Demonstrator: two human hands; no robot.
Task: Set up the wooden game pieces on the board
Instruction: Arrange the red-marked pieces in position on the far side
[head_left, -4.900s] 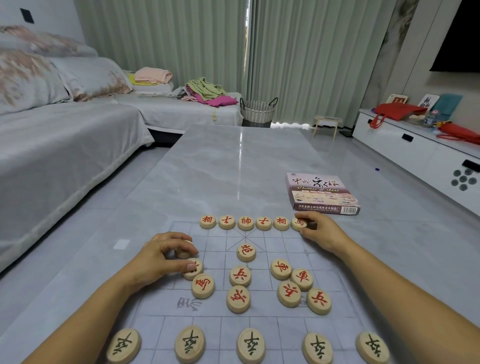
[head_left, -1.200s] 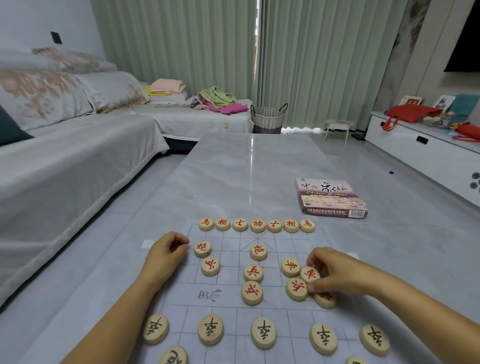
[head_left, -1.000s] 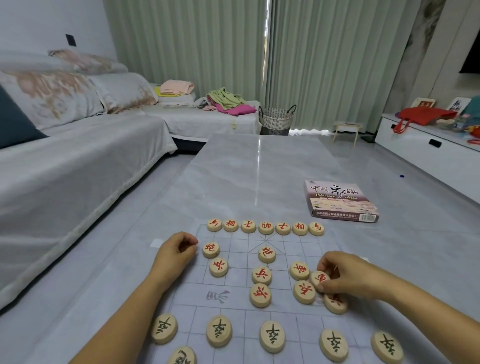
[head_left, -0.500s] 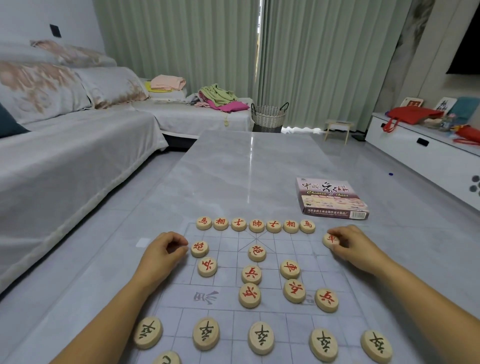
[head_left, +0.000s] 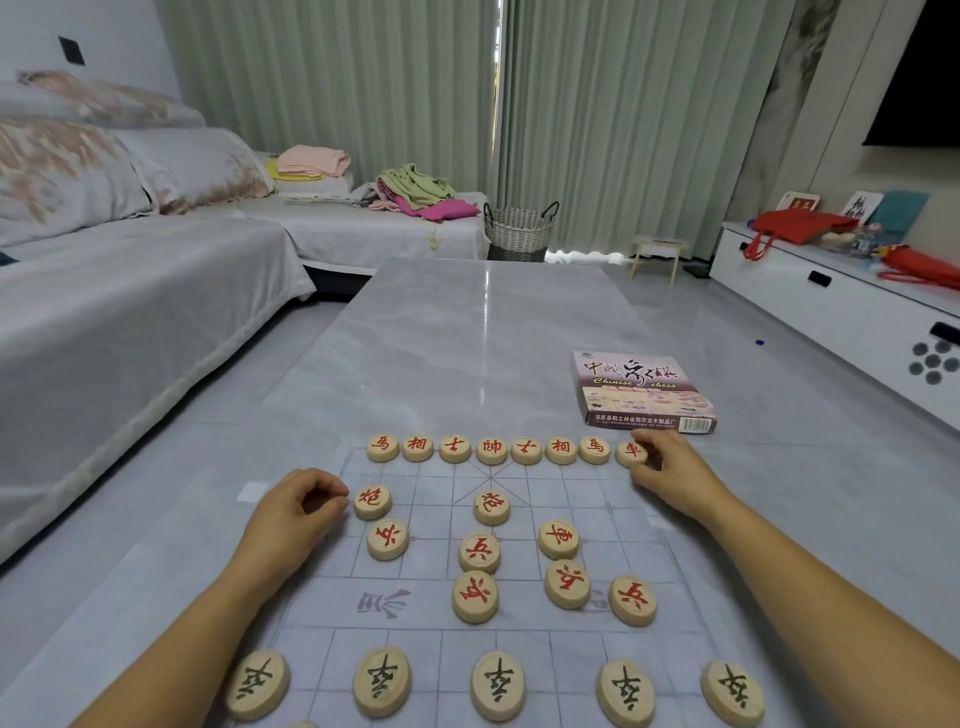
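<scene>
Head view: the right hand (head_left: 675, 478) had its grip pinched on the red chariot piece (head_left: 631, 451) at the back row's right end on the board (head_left: 431, 553). The left hand (head_left: 291, 512) lay curled beside a cannon piece (head_left: 372, 501); whether its grip held anything was unclear. A careless release could knock the neighbouring horse piece (head_left: 594, 448) off its point.

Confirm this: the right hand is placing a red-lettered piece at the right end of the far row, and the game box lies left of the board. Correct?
No. The head view shows the game box right of the board, not left. The right hand does pinch the red-lettered piece at the right end of the far row.
</scene>
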